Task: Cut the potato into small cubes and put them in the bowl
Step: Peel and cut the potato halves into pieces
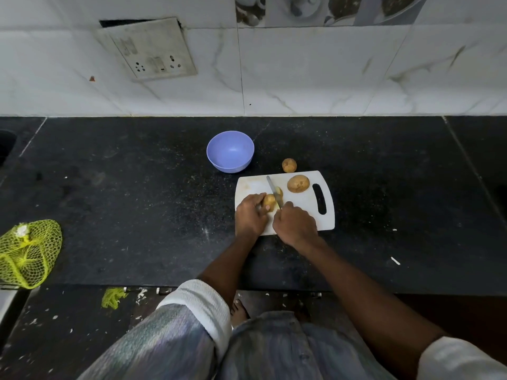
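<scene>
Nearest cam: right hand (295, 224) clenched round a steel-bladed knife (273, 192), handle hidden in fist. Blade is partway thru small tan potato (270, 200) on white plastic cutting board (301, 204); left hand (251, 215) pinches it. Risk: fingertips v. close to blade, round potato could roll. Cut depth unclear. Lilac plastic bowl (230, 152) beyond board, no cubes in it.

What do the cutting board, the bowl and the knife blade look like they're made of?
Cutting board: probably plastic; flat, matte white, with a moulded handle slot. Bowl: probably plastic too; uniform lilac, soft sheen. Knife blade: looks like metal; thin, grey, slightly reflective. Its handle is hidden in the right hand.
</scene>
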